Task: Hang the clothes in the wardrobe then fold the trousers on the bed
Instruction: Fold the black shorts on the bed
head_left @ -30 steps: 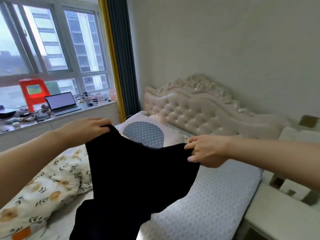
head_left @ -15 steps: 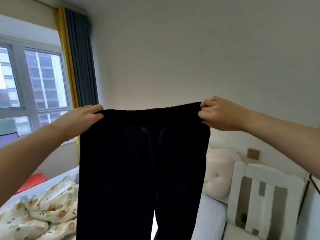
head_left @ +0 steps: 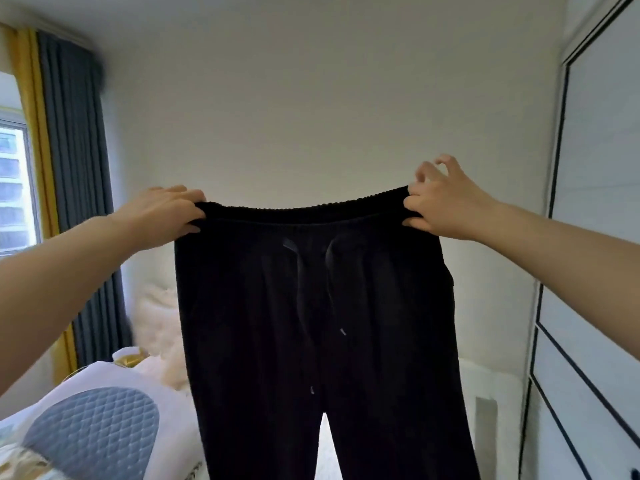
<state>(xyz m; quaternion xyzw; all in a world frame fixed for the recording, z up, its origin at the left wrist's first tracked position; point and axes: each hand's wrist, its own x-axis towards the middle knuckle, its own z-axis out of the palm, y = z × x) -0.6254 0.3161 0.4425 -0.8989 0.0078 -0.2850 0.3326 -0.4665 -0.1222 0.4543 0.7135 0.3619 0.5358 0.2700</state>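
Nearest to me, both my forearms reach forward and up. My left hand (head_left: 166, 213), at 9 o'clock, grasps one corner of the waistband (head_left: 304, 211), fingers curled over the top edge and thumb underneath. My right hand (head_left: 446, 206), at 2 o'clock, pinches the other corner between the thumb and the lower fingers, while two fingers stand loose above it.

I hold my hands well apart so the elastic is pulled flat and the black trousers (head_left: 311, 323) hang straight in front of me at the centre, front side facing me. The drawstring (head_left: 311, 271) dangles down the middle, and the two legs drop out of view at 6 o'clock. Holding them up like this lets gravity take out the twists before I lay them down. I judge the folding has not yet begun.

Below and beyond, at 7 o'clock, a pillow (head_left: 97, 434) with a grey quilted patch lies at the head of the bed (head_left: 327, 452). I take the pale strip between the trouser legs for its surface. That is where the trousers should go next.

Farther off, a blurred pale headboard (head_left: 156, 327) sits at 8 o'clock, and a grey and yellow curtain (head_left: 76, 202) beside a window (head_left: 14, 188) at 9 o'clock. The white panelled wardrobe (head_left: 602, 237) is at 3 o'clock and the bare wall (head_left: 311, 98) at 12.
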